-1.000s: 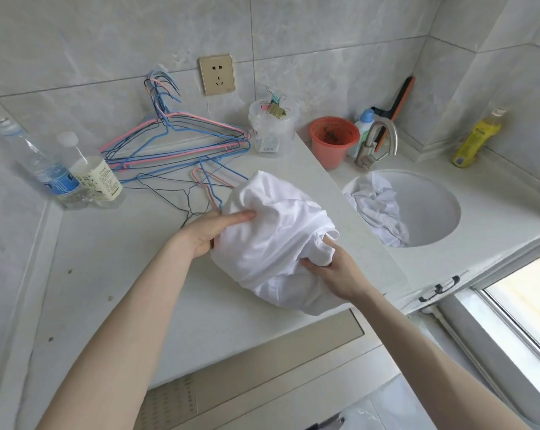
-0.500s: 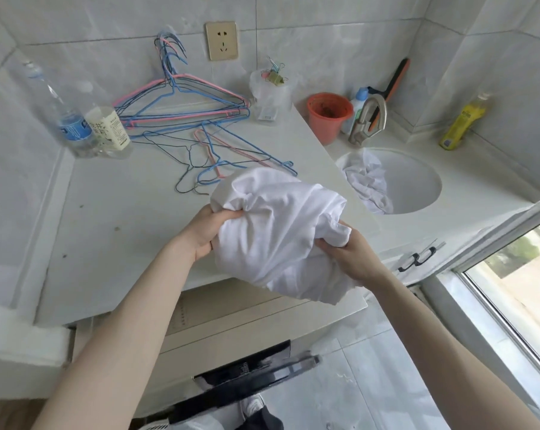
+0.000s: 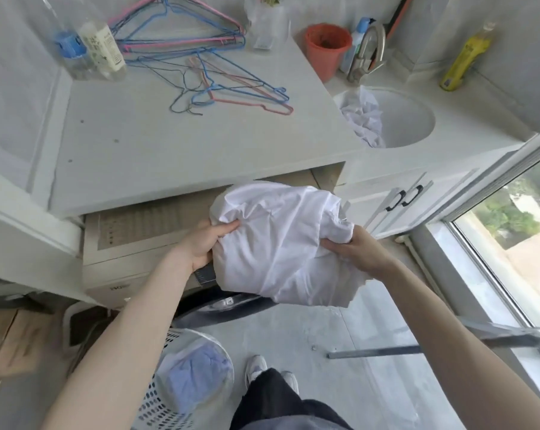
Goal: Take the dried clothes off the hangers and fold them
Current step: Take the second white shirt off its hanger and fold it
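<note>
Head view, what did you see?
— I saw a bunched white garment [image 3: 281,243] at frame centre, off the counter [image 3: 175,144]; left hand [image 3: 205,243] and right hand [image 3: 355,249] each clutched a side.
— Around it?
— Wire hangers [image 3: 200,57] lay upper centre, laundry basket [image 3: 175,389] below.

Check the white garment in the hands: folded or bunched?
Bunched. The white garment is a creased, rounded bundle with no flat folds, gripped by the left hand and right hand.

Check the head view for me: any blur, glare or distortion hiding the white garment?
Head view: white garment is sharp between left hand and right hand; window daylight is bright, not glaring on the cloth; counter edges bow from the wide-angle lens; top corners are slightly soft.
</note>
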